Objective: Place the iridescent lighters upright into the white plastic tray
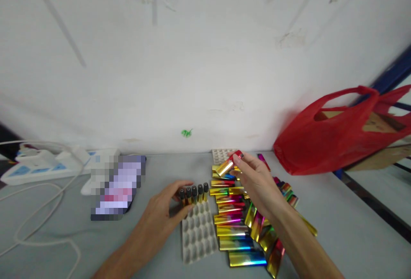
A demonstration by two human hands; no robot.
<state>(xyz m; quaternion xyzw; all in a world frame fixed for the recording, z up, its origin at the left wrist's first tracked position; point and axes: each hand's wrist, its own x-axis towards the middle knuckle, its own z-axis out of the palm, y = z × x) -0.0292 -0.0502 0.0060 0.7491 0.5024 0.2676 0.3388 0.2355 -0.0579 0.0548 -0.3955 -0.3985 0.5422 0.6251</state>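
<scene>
In my right hand (257, 176) is a shiny red-and-gold piece (227, 164), shaped like a flat lighter case, pinched between thumb and fingers above the far end of a row of similar pieces. Several black-topped gold tubes (194, 193) stand side by side at the far end of a grey moulded tray (199, 232). My left hand (170, 204) is closed around this group, thumb in front and fingers behind, partly hidden. Metallic cases (236, 229) in gold, pink, blue and red lie in a column right of the tray, with more strewn loosely (268, 238) under my right forearm.
Against the wall stands a second pale tray (220, 156). A red plastic bag (330, 137) with cardboard inside leans at the right, near a dark metal rail (379, 210). At left are a phone with a blurred screen (120, 187), a white power strip (48, 169) and loose cables (61, 202).
</scene>
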